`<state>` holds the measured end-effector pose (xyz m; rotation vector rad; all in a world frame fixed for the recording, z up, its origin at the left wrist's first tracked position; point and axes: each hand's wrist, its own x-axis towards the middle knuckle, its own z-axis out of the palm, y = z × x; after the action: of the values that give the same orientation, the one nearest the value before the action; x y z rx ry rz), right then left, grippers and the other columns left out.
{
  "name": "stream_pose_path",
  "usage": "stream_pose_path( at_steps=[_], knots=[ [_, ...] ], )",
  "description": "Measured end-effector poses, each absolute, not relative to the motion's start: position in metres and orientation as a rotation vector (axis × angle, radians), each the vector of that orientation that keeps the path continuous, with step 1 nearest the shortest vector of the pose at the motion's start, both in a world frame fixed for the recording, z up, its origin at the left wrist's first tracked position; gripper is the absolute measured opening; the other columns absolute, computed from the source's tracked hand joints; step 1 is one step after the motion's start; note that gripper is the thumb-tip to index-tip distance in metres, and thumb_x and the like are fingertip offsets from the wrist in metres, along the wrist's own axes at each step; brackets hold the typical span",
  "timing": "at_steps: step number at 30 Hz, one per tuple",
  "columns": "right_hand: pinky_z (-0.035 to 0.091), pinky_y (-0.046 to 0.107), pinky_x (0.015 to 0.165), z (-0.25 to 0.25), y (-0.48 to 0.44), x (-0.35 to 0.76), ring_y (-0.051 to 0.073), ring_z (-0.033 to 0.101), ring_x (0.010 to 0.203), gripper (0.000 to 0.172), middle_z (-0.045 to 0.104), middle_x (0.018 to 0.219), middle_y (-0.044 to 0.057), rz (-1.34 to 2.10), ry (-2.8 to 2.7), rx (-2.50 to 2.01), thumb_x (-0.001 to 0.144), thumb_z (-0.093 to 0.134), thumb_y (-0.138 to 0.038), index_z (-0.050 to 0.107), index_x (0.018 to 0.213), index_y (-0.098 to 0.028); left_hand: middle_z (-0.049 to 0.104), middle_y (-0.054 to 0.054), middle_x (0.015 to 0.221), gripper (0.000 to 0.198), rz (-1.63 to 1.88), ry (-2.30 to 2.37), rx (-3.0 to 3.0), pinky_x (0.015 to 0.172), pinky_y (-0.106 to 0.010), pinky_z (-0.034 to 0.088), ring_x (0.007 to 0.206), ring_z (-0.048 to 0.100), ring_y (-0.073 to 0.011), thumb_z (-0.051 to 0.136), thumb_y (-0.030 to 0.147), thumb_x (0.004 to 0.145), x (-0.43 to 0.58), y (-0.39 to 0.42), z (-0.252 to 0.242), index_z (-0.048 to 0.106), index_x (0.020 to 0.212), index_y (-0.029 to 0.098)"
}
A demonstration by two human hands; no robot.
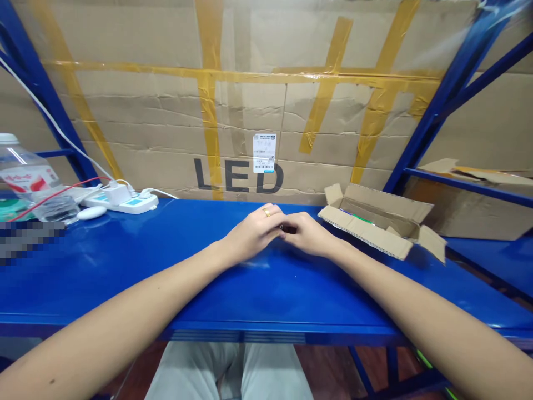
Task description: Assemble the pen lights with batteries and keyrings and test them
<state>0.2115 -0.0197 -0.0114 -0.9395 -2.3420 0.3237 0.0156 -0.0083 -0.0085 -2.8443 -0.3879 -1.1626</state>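
Observation:
Above the middle of the blue table [137, 272], my two hands meet with their fingertips together. My left hand [255, 230], with a gold ring on one finger, is closed, its fingers bent towards the other hand. Thumb and fingers of my right hand [311, 233] are curled in a pinch against it. A tiny dark, shiny spot shows between the fingertips; what it belongs to is hidden. Just right of my right hand, an open cardboard box [362, 233] has its flaps spread, with something green and blue partly visible inside.
A large taped carton [166, 122] marked LED stands behind the table. At the left are a plastic bottle [31, 180], a white power strip [135, 204] with plugs and cables, and a white oval object [92, 213]. Blue posts flank the table; another carton [478, 214] sits right.

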Motion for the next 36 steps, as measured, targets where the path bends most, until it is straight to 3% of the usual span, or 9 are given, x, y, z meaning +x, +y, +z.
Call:
stream_pose_path(
  at_steps=[6, 11, 16, 19, 24, 30, 36],
  knots=[
    [0.040, 0.027, 0.065, -0.011, -0.018, 0.213, 0.015, 0.055, 0.068, 0.022, 0.070, 0.076, 0.003, 0.426, -2.280, -1.021, 0.087, 0.061, -0.031, 0.074, 0.093, -0.014, 0.069, -0.008, 0.101, 0.018, -1.008, -0.412, -2.780, 0.089, -0.036, 0.044, 0.094, 0.058, -0.0199, 0.048, 0.023, 0.099, 0.010, -0.009, -0.005, 0.061, 0.109, 0.018],
    [0.034, 0.026, 0.059, -0.008, -0.015, 0.217, 0.013, 0.050, 0.061, 0.021, 0.064, 0.065, 0.000, 0.398, -2.270, -1.201, 0.087, 0.058, -0.031, 0.066, 0.075, -0.016, 0.069, -0.008, 0.097, 0.021, -1.014, -0.744, -2.710, 0.085, -0.034, 0.045, 0.092, 0.061, -0.0200, 0.043, 0.017, 0.096, 0.002, -0.004, 0.002, 0.063, 0.099, 0.017],
    [0.031, 0.026, 0.059, -0.007, -0.015, 0.218, 0.013, 0.049, 0.061, 0.022, 0.063, 0.065, 0.001, 0.347, -2.299, -1.229, 0.087, 0.057, -0.031, 0.062, 0.071, -0.017, 0.070, -0.009, 0.092, 0.021, -0.481, -1.025, -2.818, 0.074, -0.032, 0.046, 0.087, 0.064, -0.0238, 0.049, 0.027, 0.091, 0.001, 0.000, -0.002, 0.069, 0.089, 0.018],
    [0.030, 0.027, 0.058, -0.007, -0.016, 0.217, 0.013, 0.047, 0.060, 0.022, 0.062, 0.065, 0.001, 0.326, -2.312, -1.233, 0.087, 0.057, -0.031, 0.060, 0.070, -0.017, 0.070, -0.010, 0.085, 0.026, -0.357, -1.214, -2.801, 0.066, -0.032, 0.045, 0.080, 0.065, -0.0252, 0.052, 0.036, 0.089, 0.006, -0.004, -0.007, 0.068, 0.078, 0.019],
    [0.027, 0.027, 0.057, -0.008, -0.017, 0.215, 0.012, 0.043, 0.059, 0.024, 0.057, 0.062, -0.001, 0.282, -2.335, -1.232, 0.086, 0.056, -0.031, 0.055, 0.066, -0.017, 0.071, -0.011, 0.084, 0.021, -0.350, -1.371, -2.792, 0.063, -0.030, 0.043, 0.077, 0.066, -0.0249, 0.055, 0.030, 0.086, 0.013, -0.006, -0.011, 0.068, 0.074, 0.018],
    [0.026, 0.027, 0.057, -0.010, -0.017, 0.214, 0.012, 0.039, 0.058, 0.024, 0.052, 0.061, -0.002, 0.266, -2.367, -1.228, 0.086, 0.054, -0.031, 0.053, 0.066, -0.018, 0.069, -0.003, 0.074, 0.003, -0.472, -1.552, -3.003, 0.058, -0.027, 0.040, 0.068, 0.062, -0.0187, 0.062, 0.017, 0.073, 0.017, -0.005, -0.012, 0.063, 0.071, 0.019],
    [0.026, 0.028, 0.056, -0.010, -0.019, 0.213, 0.011, 0.039, 0.057, 0.023, 0.053, 0.061, -0.002, 0.293, -2.391, -1.277, 0.086, 0.054, -0.030, 0.054, 0.067, -0.017, 0.068, -0.006, 0.080, 0.004, -0.591, -1.288, -2.887, 0.060, -0.028, 0.038, 0.074, 0.060, -0.0199, 0.061, 0.020, 0.074, 0.009, -0.005, -0.003, 0.061, 0.071, 0.018]
  ],
)
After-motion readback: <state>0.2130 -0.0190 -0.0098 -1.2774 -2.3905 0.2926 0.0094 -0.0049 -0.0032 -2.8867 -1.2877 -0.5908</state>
